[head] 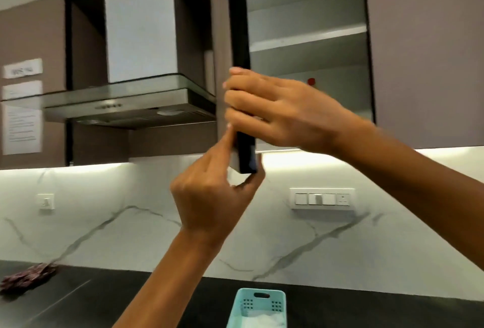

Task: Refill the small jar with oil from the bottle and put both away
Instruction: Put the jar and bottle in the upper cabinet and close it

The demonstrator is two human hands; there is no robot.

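Teal plastic basket point(258, 309): nearest item, on the black surface point(91, 299), slotted handle end towards the wall, something white inside that cannot be identified.
Patterned cloth point(26, 275): bunched at the surface's left side, well apart from the basket.
2 hands, both up at the cabinet door point(239, 39), which stands edge-on to the camera.
Left hand point(217, 191): pinches the door's bottom corner, thumb beneath, index finger laid up the outer face; judged to steady the swing.
Right hand point(275, 107): fingers curled round the door's edge higher up; judged to be the driving grip.
Cabinet point(309, 37): open, 2 pale shelves visible; 1 small red spot point(311, 81) at the back, too small to name.
Small jar and oil bottle: neither in view, so their look and fill level cannot be told, nor whether they sit below the frame or inside the cabinet.
Range hood point(125, 102) and marbled wall point(131, 223): farthest.
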